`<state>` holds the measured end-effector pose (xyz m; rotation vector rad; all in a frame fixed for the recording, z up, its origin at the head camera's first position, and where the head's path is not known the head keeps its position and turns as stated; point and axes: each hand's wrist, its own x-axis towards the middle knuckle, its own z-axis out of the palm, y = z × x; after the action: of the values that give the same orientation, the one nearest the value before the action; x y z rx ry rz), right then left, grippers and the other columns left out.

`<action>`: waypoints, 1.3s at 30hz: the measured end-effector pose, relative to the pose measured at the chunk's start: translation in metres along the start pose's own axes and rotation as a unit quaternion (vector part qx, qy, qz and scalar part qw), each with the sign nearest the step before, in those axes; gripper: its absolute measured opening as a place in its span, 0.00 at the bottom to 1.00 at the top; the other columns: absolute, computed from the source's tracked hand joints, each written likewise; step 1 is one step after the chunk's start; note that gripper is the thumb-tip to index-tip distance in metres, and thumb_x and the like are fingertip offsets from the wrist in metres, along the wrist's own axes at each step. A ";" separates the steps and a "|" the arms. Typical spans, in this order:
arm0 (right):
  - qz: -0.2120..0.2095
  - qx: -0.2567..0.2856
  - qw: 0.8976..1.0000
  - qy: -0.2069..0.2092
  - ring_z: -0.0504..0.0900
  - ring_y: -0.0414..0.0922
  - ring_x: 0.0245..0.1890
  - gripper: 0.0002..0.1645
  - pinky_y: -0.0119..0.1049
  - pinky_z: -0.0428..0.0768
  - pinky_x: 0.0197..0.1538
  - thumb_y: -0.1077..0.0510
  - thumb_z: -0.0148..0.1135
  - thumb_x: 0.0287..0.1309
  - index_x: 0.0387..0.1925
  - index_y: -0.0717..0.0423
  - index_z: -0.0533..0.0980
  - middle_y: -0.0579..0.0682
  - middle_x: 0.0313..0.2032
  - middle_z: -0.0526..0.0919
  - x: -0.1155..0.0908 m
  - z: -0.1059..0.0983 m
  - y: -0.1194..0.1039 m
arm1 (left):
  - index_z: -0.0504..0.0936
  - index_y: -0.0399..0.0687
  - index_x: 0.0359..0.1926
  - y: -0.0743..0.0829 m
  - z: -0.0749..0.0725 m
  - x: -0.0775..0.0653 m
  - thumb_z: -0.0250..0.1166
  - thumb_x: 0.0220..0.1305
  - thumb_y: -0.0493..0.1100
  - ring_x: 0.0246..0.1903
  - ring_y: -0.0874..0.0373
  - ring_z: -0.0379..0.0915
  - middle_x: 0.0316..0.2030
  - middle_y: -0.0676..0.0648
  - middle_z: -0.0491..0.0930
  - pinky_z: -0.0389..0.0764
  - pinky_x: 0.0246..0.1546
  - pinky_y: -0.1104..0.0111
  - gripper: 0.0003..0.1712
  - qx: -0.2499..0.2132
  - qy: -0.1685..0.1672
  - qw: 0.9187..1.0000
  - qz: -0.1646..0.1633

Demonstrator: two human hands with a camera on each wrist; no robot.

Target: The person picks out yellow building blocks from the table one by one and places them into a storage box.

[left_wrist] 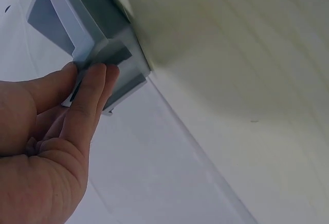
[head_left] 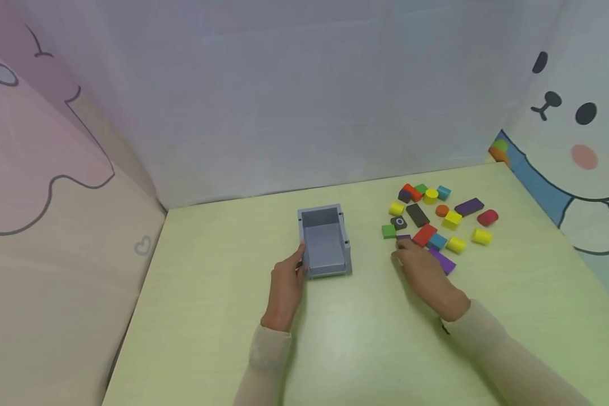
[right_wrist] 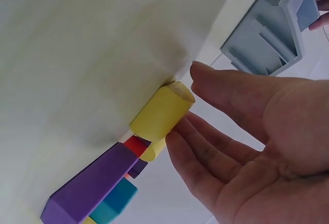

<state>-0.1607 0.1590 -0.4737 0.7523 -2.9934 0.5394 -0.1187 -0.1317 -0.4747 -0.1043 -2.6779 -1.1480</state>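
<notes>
A grey open-topped box (head_left: pixel 326 245) stands on the table with nothing inside it. My left hand (head_left: pixel 286 287) pinches its near-left wall between thumb and fingers, as the left wrist view also shows. Over the near-left edge of a group of coloured blocks, my right hand (head_left: pixel 427 276) reaches down. In the right wrist view a yellow cylinder (right_wrist: pixel 162 111) lies between its spread thumb and fingers. The fingertips are right at the cylinder's side, while the thumb stands apart from it. The hand hides this cylinder in the head view. A long purple block (right_wrist: pixel 92 183) lies beside it.
Around the right hand lie a red block (head_left: pixel 424 235), a blue block (head_left: pixel 437 242), a green block (head_left: pixel 388 232), a dark block (head_left: pixel 418 215) and several yellow pieces. A white cloth (head_left: pixel 304 113) hangs behind the table (head_left: pixel 208 293). Printed cloths hang at both sides.
</notes>
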 end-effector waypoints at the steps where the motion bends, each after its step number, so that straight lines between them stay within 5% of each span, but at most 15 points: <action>1: -0.004 0.001 1.000 0.001 0.75 0.55 0.43 0.16 0.49 0.77 0.44 0.72 0.66 0.43 0.39 0.63 0.78 0.61 0.47 0.73 0.000 0.000 0.000 | 0.66 0.48 0.62 0.001 0.000 0.000 0.63 0.54 0.29 0.43 0.59 0.72 0.48 0.41 0.76 0.77 0.37 0.65 0.33 0.004 0.000 1.000 0.000; 10: 0.014 0.020 1.000 0.012 0.74 0.56 0.43 0.16 0.52 0.75 0.46 0.72 0.64 0.44 0.39 0.60 0.78 0.61 0.46 0.73 -0.001 -0.004 0.007 | 0.65 0.50 0.62 0.002 -0.002 0.001 0.63 0.55 0.30 0.44 0.59 0.71 0.48 0.40 0.75 0.77 0.37 0.65 0.33 0.013 -0.003 1.000 -0.008; 17: 0.051 0.007 0.998 -0.020 0.73 0.51 0.34 0.13 0.47 0.77 0.39 0.71 0.64 0.44 0.36 0.63 0.79 0.60 0.39 0.73 0.000 -0.006 0.007 | 0.66 0.49 0.62 0.001 -0.001 0.002 0.63 0.55 0.30 0.43 0.59 0.72 0.48 0.40 0.76 0.77 0.36 0.64 0.33 0.018 0.000 1.000 -0.013; 24: 0.063 0.016 0.998 -0.027 0.74 0.52 0.36 0.12 0.48 0.77 0.41 0.72 0.62 0.46 0.37 0.64 0.79 0.61 0.39 0.72 0.000 -0.009 0.007 | 0.66 0.50 0.62 0.002 -0.001 0.003 0.63 0.55 0.31 0.43 0.60 0.72 0.47 0.40 0.77 0.77 0.36 0.65 0.33 0.020 -0.005 1.000 -0.018; 32: 0.027 0.066 0.997 0.014 0.73 0.51 0.41 0.15 0.49 0.75 0.47 0.70 0.64 0.47 0.41 0.63 0.78 0.57 0.42 0.74 0.007 -0.016 -0.004 | 0.66 0.50 0.61 0.003 -0.001 0.003 0.63 0.55 0.31 0.18 0.65 0.62 0.18 0.45 0.75 0.71 0.21 0.69 0.32 0.019 -0.001 1.000 -0.025; 39: 0.019 0.086 0.996 0.020 0.73 0.50 0.41 0.17 0.47 0.76 0.45 0.70 0.65 0.47 0.42 0.61 0.78 0.55 0.42 0.73 0.017 -0.023 -0.021 | 0.66 0.50 0.61 0.002 0.000 0.003 0.63 0.55 0.31 0.17 0.67 0.63 0.21 0.42 0.78 0.71 0.20 0.70 0.32 0.004 -0.005 1.000 -0.026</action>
<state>-0.1675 0.1417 -0.4434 0.6851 -2.9579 0.8123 -0.1208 -0.1302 -0.4724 -0.0394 -2.7087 -1.1539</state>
